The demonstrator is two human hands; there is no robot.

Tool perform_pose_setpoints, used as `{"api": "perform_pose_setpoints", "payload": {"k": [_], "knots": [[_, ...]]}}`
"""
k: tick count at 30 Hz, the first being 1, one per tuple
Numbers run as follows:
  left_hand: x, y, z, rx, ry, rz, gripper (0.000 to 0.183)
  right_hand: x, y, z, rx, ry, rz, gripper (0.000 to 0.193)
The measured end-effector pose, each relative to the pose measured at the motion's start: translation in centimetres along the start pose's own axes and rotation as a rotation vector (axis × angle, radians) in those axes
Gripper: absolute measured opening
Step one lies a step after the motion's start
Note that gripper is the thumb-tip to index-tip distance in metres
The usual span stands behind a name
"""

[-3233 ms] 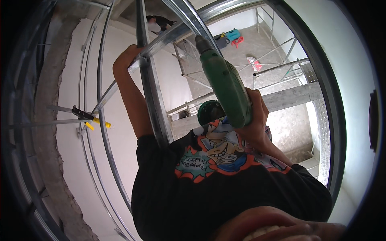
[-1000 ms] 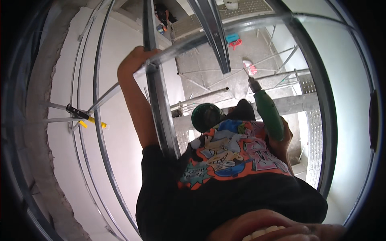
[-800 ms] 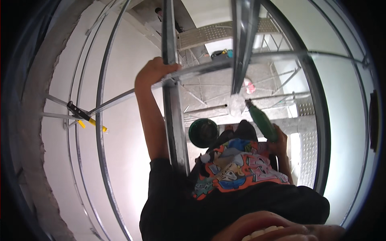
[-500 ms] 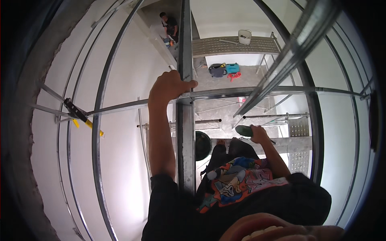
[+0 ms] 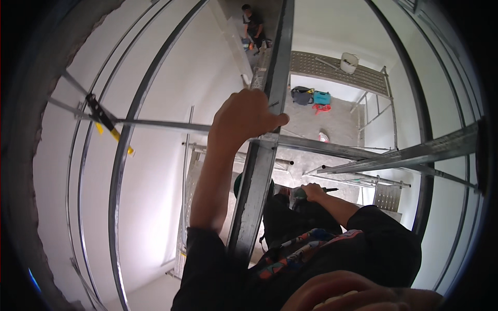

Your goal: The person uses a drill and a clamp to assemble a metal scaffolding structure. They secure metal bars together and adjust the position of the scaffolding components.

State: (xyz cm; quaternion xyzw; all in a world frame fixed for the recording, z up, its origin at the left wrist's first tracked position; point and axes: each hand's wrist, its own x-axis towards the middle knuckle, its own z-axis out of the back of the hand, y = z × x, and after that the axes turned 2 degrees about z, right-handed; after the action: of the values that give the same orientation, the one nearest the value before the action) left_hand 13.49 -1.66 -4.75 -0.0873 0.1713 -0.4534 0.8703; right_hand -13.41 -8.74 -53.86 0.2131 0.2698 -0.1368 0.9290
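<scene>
My left hand [image 5: 243, 118] is closed over the edge of a long metal channel [image 5: 252, 194], where a thin cross rail [image 5: 327, 149] meets it. The thumb lies across the channel's face. A small thin piece, too small to name, sticks out beside the fingers. Lower down, near my lap, my right hand [image 5: 313, 192] grips a green power tool [image 5: 299, 193]. A dark narrow part projects to the right of that hand. A dark green bucket [image 5: 239, 185] is partly hidden behind the channel.
A black-and-yellow hand tool [image 5: 104, 119] hangs on the left rail. Another channel [image 5: 399, 157] slants in from the right. Below are a perforated scaffold platform [image 5: 332, 67] with a white bucket [image 5: 349, 62], bags [image 5: 302, 96] and a crouching person [image 5: 252, 26].
The view has shifted and tilted. My right hand and the power tool have moved left, nearer the long channel. My left hand stays on the channel; the slanting channel now appears lower and flatter.
</scene>
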Motion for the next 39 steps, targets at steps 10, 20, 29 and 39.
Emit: {"api": "perform_pose_setpoints", "payload": {"k": [10, 20, 29, 39], "knots": [[0.0, 1.0, -1.0, -0.029, -0.037, -0.059, 0.054, 0.4, 0.4, -5.9, -0.12, 0.276, 0.244, 0.03], [-1.0, -0.3, -0.6, -0.005, -0.476, -0.052, 0.05, 4.1, -1.6, -5.7, -0.006, 0.385, 0.186, 0.032], [-1.3, 3.4, 0.2, -0.47, -0.872, -0.397, 0.017, 8.3, -1.8, -6.2, -0.088, 0.615, 0.172, 0.038], [2.1, 3.3, -0.1, -0.056, -0.225, -0.512, 0.025, 6.3, -1.4, -3.1, -0.196, 0.346, 0.353, 0.025]]}}
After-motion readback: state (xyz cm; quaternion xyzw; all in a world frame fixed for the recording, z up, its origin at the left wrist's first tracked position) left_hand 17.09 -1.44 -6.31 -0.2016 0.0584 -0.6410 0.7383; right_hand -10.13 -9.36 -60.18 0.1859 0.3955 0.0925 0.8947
